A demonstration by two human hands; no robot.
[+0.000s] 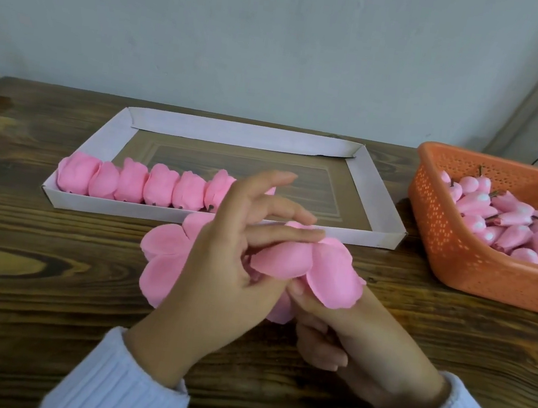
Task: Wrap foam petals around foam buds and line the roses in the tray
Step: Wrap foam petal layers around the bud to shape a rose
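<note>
No readable text, label, brand, number or sign shows on anything in view.

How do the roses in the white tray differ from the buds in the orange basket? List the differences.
The roses stand side by side in one neat row along the near wall of the tray; the buds lie heaped every which way in the basket. The roses look fuller and rounder; the buds are slimmer, some showing pale tips. Both are pink.
</note>
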